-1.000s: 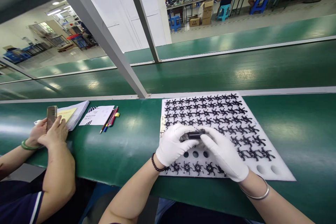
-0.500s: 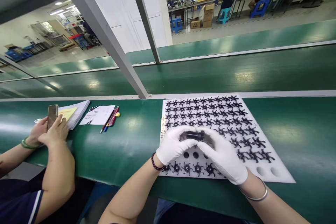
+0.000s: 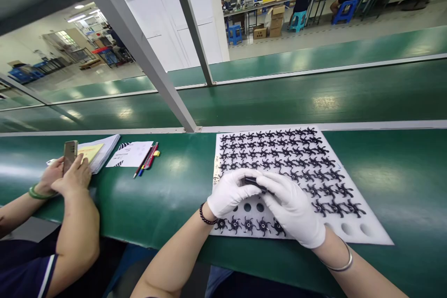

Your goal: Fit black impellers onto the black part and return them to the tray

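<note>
Both my hands wear white gloves and meet over a white foam tray (image 3: 379, 237). My left hand (image 3: 228, 194) is closed around one end of a black cylindrical part (image 3: 252, 181). From the other end, my right hand (image 3: 295, 209) pinches the same part, its fingers and thumb covering much of it. The part lies roughly sideways, tilted down to the right, and I cannot tell its exact kind. Under and around my hands, rows of black curved-blade impellers (image 3: 248, 225) sit in the tray. Several round holes (image 3: 260, 207) show bare near my left hand.
A green bench with a metal post (image 3: 139, 46) runs across. On the left, a co-worker's hands (image 3: 75, 177) hold a phone (image 3: 70, 154) beside papers (image 3: 108, 146). A printed sheet (image 3: 129, 153) and pens (image 3: 148, 159) lie nearby. Other people sit at benches behind.
My right hand has turned and moved left, its fingers now folding over the right end of the black part. Less of the part shows, and it tilts more. My left hand barely moved.
</note>
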Motion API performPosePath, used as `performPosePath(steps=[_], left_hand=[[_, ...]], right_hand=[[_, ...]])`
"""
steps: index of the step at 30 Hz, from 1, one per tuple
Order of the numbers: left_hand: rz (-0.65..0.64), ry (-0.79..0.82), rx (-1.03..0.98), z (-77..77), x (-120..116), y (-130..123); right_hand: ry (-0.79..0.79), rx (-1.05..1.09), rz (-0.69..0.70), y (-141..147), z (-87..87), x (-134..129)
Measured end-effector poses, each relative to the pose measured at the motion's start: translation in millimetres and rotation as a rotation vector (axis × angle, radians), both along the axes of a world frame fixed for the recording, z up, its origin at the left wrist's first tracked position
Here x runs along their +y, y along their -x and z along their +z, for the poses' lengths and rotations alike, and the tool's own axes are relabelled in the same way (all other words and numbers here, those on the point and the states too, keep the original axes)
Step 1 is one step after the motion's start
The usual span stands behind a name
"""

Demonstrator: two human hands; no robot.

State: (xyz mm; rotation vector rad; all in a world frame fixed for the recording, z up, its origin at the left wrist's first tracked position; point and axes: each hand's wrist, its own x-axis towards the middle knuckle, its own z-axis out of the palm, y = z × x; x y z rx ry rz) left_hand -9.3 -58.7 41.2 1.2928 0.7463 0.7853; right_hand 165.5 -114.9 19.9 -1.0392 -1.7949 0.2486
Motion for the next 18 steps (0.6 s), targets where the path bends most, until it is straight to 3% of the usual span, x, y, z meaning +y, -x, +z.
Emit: performPosePath(steps=[7, 11, 14, 18], left_hand=[[-0.004, -0.006, -0.027, 5.2, -0.3, -0.6], [0.062, -0.027, 0.022, 6.5, 0.9, -0.5], [0.088, -0.117, 0.113, 8.5, 1.5, 1.0], [0.167, -0.308, 0.286, 6.5, 4.7, 6.6]], right_hand=[[-0.011, -0.075, -0.018, 2.0, 0.9, -3.2], [-0.073, -0.079, -0.067, 1.7, 1.3, -0.6], [-0.097, -0.066, -0.077, 3.0, 3.2, 1.1], [0.018, -0.024, 0.004, 7.1, 6.7, 2.0]])
